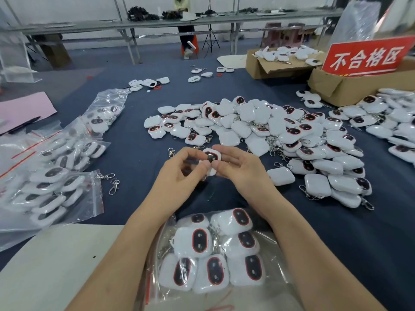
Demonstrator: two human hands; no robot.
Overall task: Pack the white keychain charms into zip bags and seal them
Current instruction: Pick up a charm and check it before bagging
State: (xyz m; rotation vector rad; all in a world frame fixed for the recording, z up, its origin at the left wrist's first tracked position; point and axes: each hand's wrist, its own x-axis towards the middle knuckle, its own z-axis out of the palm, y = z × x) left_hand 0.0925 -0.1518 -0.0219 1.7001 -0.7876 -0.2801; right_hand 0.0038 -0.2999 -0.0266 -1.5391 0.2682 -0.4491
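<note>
Both hands meet above the dark blue table cloth (139, 176). My left hand (183, 173) and my right hand (238, 167) together pinch one white keychain charm (211, 156) with a dark, red-rimmed oval face. Beyond the hands lies a large heap of loose white charms (269, 131). Just below my wrists, a clear zip bag (215, 257) holds several charms face up; whether its mouth is sealed I cannot tell. Filled zip bags (51, 187) with red strips lie at the left.
Two loose metal clasps (111, 181) lie left of my hands. Cardboard boxes (269, 66) with charms and a red sign (366, 57) stand at the back right. More charms (393, 122) spread at the right edge. A pale board (56, 265) covers the near left corner.
</note>
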